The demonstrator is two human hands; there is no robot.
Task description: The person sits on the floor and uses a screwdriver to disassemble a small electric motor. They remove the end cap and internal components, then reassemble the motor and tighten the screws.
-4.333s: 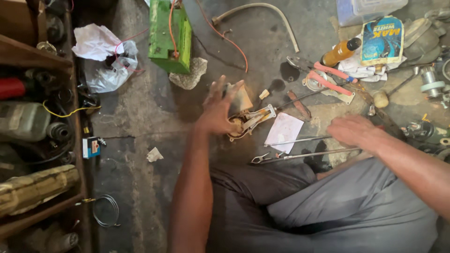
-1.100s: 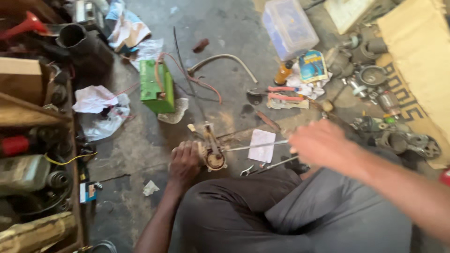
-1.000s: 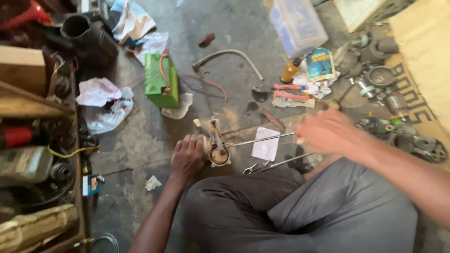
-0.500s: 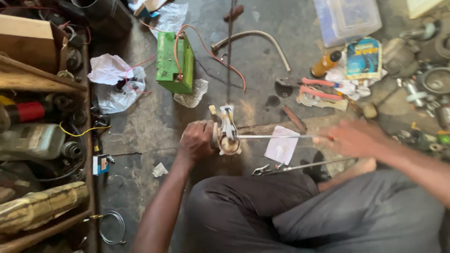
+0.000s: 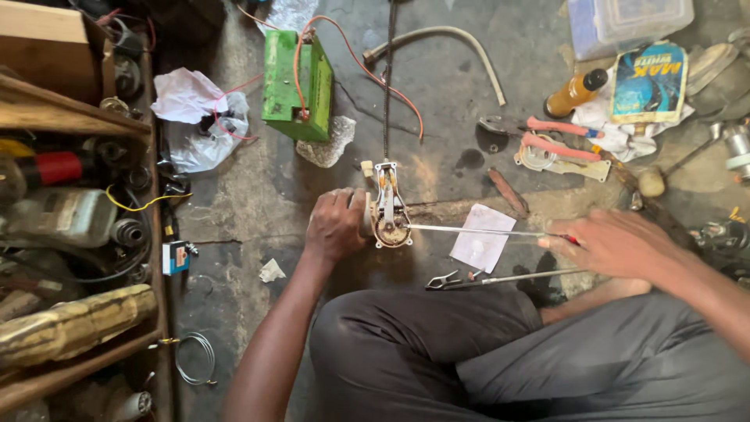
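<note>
Centre of the frame: I am clamping my left hand [image 5: 337,227] around the side of the small white pump-like assembly [image 5: 387,209], which is standing on the concrete floor [image 5: 258,227]. My right hand [image 5: 617,244], at middle right, is pinching the red handle of a long thin screwdriver [image 5: 476,230], fingers pressed together, its tip now lying in the assembly's round base. A moment ago the shaft was reaching toward it; by my judgement, prying or loosening is now beginning.

Counts:
- one assembly
- one screwdriver in hand
- one long-handled plier-like tool [image 5: 500,278] lying below it
- one white paper slip [image 5: 483,237] beneath the shaft
- one green battery [image 5: 297,84], upper centre, with orange wires
- one orange bottle [image 5: 576,92], upper right
</note>
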